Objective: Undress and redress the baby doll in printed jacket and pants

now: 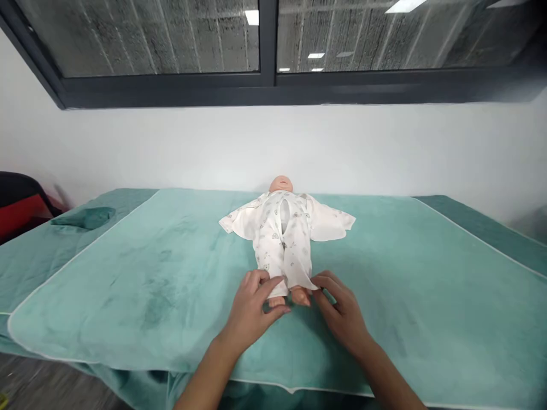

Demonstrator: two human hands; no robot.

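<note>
A baby doll (281, 183) lies on its back, head toward the wall, in a white printed baby outfit (299, 250) with wide-spread sleeves. The outfit's front parts in the middle, showing a greyish patch. At its lower edge, my left hand (252, 307) reaches over the doll's foot (277, 302) on the left; the index finger touches the hem while the thumb stays apart below. My right hand (342, 310) pinches the hem's corner by the other foot (300, 296), pulling it out to a point.
Under the doll spreads a light green plush mat (128, 285) with white piping, over a darker green quilted cover (38, 285). A white wall (171, 148) and a dark-framed window (273, 85) stand behind. A red and black object (25, 210) is at the left edge.
</note>
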